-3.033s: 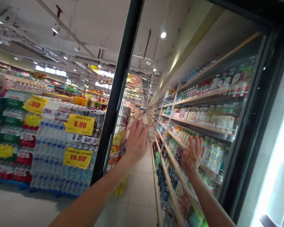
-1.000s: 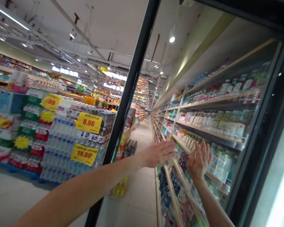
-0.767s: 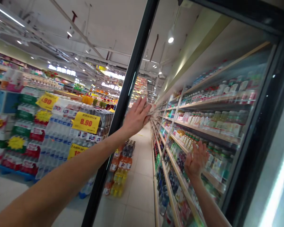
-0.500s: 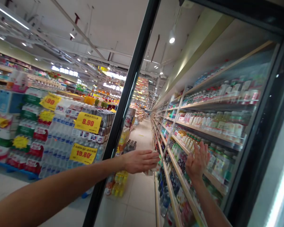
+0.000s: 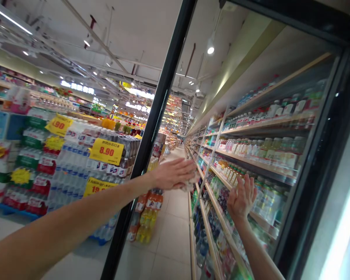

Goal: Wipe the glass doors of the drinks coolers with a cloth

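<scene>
Before me stands a glass door (image 5: 189, 112) in a black frame. My left hand (image 5: 175, 174) reaches across the frame's left bar, its fingers pressing a crumpled pale cloth (image 5: 189, 182) at the pane. The cloth is partly hidden beneath the fingers, and this hand is slightly blurred. Farther right, my right hand (image 5: 241, 199) has its fingers up and apart and holds nothing. It appears to rest against the glass, though the contact itself is hard to see.
Shelves of bottled drinks (image 5: 268, 151) run along the right, seen through the pane. Stacked bottle packs (image 5: 70, 167) with yellow price signs (image 5: 106, 151) stand at left. A tiled floor (image 5: 170, 233) stretches away between them. A bright light strip (image 5: 342, 241) shows at the lower right.
My left hand has moved upward with the cloth across the pane. My right hand stays in nearly the same place. The view has shifted slightly.
</scene>
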Demonstrator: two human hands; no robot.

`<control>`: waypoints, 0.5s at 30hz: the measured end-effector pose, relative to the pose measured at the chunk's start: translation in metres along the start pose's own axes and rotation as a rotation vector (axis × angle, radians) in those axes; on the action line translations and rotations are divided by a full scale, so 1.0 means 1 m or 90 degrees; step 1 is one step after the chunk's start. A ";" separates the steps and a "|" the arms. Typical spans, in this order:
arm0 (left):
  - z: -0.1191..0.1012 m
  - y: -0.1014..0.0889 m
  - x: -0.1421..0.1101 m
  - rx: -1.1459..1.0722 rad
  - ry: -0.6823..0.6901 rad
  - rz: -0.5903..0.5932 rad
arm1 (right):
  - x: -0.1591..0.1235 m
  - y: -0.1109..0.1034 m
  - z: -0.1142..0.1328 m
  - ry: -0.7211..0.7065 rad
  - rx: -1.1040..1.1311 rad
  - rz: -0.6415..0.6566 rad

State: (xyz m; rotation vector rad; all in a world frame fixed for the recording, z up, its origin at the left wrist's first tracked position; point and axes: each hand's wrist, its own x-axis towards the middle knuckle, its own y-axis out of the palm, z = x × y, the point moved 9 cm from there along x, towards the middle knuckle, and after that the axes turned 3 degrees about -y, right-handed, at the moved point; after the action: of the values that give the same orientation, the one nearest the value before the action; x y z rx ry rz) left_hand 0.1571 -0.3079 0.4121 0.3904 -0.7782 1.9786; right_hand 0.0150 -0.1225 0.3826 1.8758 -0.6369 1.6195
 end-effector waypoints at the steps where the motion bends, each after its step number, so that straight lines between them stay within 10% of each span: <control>1: 0.026 -0.008 0.005 0.011 -0.104 -0.033 | 0.000 0.000 0.000 0.001 -0.001 0.000; 5: 0.081 -0.032 0.004 0.046 -0.418 -0.185 | -0.001 0.001 0.000 0.002 -0.004 -0.002; 11: -0.016 0.009 0.023 0.012 0.006 -0.043 | -0.001 0.003 0.002 0.001 -0.006 0.004; 15: 0.078 -0.027 0.036 0.048 -0.290 -0.147 | 0.000 0.004 0.002 0.005 -0.007 0.008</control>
State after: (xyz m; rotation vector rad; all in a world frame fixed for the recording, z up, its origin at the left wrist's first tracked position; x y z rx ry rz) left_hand 0.1591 -0.3260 0.5002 0.9553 -0.8932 1.7237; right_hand 0.0142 -0.1269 0.3824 1.8606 -0.6547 1.6272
